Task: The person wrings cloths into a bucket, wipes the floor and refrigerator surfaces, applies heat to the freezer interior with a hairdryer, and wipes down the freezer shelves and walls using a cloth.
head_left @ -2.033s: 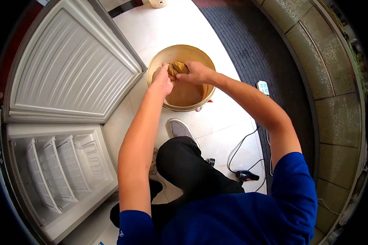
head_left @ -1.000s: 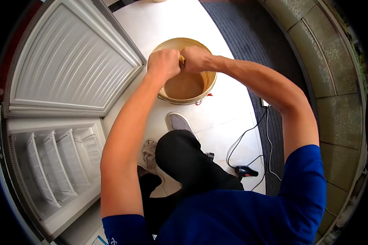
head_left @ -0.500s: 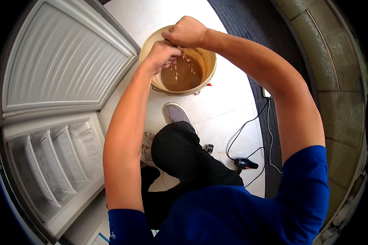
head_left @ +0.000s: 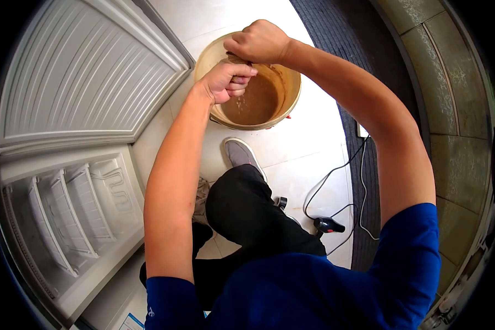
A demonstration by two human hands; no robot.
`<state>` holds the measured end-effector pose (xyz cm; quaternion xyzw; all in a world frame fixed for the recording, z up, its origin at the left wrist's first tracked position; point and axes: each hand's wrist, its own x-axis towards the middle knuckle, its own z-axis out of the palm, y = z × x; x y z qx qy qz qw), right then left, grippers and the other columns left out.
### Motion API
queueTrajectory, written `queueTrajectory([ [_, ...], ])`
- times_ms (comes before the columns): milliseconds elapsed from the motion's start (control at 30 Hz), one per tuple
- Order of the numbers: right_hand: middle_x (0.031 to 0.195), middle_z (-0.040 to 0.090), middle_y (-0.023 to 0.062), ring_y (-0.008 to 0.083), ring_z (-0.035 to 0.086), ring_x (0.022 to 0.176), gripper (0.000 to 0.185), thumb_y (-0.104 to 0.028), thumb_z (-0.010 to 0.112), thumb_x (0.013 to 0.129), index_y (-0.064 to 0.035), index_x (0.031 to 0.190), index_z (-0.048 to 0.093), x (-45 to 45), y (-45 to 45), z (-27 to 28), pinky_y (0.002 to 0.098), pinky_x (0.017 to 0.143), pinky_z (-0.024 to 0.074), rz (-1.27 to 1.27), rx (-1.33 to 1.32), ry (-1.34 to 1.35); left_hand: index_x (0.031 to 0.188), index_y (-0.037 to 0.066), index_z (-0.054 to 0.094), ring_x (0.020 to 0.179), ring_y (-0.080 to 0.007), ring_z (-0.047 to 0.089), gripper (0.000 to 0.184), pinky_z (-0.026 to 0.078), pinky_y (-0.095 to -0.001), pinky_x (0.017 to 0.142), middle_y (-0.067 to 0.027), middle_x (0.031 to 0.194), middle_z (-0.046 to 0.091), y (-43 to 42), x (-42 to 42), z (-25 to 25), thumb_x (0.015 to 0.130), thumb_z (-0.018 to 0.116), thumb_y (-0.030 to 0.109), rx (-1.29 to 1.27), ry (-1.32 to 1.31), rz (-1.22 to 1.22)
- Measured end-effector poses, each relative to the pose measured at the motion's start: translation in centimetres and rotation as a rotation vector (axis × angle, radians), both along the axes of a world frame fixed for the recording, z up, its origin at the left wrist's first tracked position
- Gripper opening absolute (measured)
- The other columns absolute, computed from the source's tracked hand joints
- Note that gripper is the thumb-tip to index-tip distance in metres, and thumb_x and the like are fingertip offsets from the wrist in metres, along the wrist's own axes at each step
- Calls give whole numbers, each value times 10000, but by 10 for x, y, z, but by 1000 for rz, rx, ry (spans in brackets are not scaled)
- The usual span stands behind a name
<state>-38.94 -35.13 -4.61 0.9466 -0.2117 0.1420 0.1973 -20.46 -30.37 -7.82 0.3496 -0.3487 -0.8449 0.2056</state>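
Observation:
Both my hands are closed on a wet brown cloth (head_left: 237,59), mostly hidden in my fists, and it is twisted between them. My left hand (head_left: 226,82) is the lower one, over the near left rim of a bucket. My right hand (head_left: 258,42) grips the cloth above it, near the bucket's far rim. Beneath them stands the round cream bucket (head_left: 292,99), holding murky brown water (head_left: 256,104). A few drops fall below my left hand toward the water.
At left, a freezer (head_left: 71,214) with wire racks has its ribbed door (head_left: 88,77) open. A hair dryer (head_left: 329,225) with a cord lies on the floor at right, beside a dark ribbed mat (head_left: 363,220). My grey shoe (head_left: 239,151) is just below the bucket.
Fewer drops fall from the cloth now. My left fist has turned and moved slightly right in view; the bucket also appears shifted right.

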Motion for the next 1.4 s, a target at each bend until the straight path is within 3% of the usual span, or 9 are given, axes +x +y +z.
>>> queueTrajectory([
  [100, 789, 677, 45, 260, 704, 732, 147, -206, 672, 831, -97, 912, 613, 1, 6, -8, 388, 611, 549, -117, 31, -181, 780, 24, 633, 458, -242, 552, 101, 422, -351, 448, -90, 660, 638, 12, -20, -5, 868, 681, 31, -841, -439, 449],
  [200, 1119, 732, 159, 341, 710, 1012, 347, -104, 654, 882, -102, 1228, 675, 45, 47, -61, 448, 871, 563, -237, 741, -752, 1194, 7, 650, 1094, -407, 658, 307, 502, -510, 959, -225, 1125, 708, 48, 8, -36, 943, 588, 171, -1008, -1124, 561],
  [267, 1158, 727, 201, 350, 706, 1049, 465, -124, 710, 841, -128, 1305, 668, 30, 41, -82, 471, 923, 542, -513, 1030, -65, 1180, 17, 615, 1106, -388, 641, 344, 514, -482, 920, -216, 1162, 667, 22, 5, -73, 837, 634, -5, -953, -1135, -173],
  [300, 1103, 741, 195, 353, 711, 1040, 460, -108, 734, 806, -100, 1263, 679, 32, 53, -79, 478, 918, 535, -670, 846, -190, 1188, 24, 609, 1136, -381, 634, 373, 513, -477, 940, -199, 1183, 659, 41, -4, -70, 819, 630, -24, -1167, -1222, 213],
  [567, 1269, 627, 208, 390, 618, 1164, 645, -97, 865, 711, -74, 1296, 596, 96, 111, -26, 469, 985, 500, -129, 863, -452, 1360, 58, 548, 1094, -338, 668, 526, 526, -455, 920, -142, 1086, 691, 134, 97, 15, 891, 727, 213, -956, -794, 393],
  [833, 1250, 643, 208, 341, 651, 1107, 606, -191, 855, 790, 7, 1306, 604, 195, 133, -12, 409, 955, 541, -144, 1170, -282, 1371, 33, 538, 585, -65, 550, 547, 455, -244, 455, -27, 833, 622, 238, 287, 10, 993, 674, 403, -491, -702, 785],
  [1033, 1119, 698, 201, 320, 680, 1041, 543, -218, 836, 808, 6, 1258, 632, 247, 148, -22, 403, 909, 554, -83, 1239, 113, 1380, 89, 527, 1055, -423, 662, 507, 520, -474, 910, -219, 1186, 685, 314, 465, -32, 976, 659, 365, -684, -1425, 1346],
  [1233, 1108, 709, 183, 371, 674, 1026, 533, -281, 827, 810, -25, 1239, 641, 320, 150, -97, 449, 925, 529, 92, 1026, 515, 1557, 284, 395, 1411, -421, 403, 760, 381, -547, 1131, -167, 1516, 443, 368, 527, -41, 881, 736, 357, -109, -2076, 817],
  [1400, 1236, 678, 182, 397, 622, 1162, 516, -265, 809, 805, -54, 1246, 645, 368, 177, -266, 474, 980, 506, 113, 995, 548, 1474, 82, 512, 1304, -355, 564, 633, 429, -423, 1109, -237, 1400, 592, 377, 438, 42, 901, 721, 252, -499, -1480, 934],
])
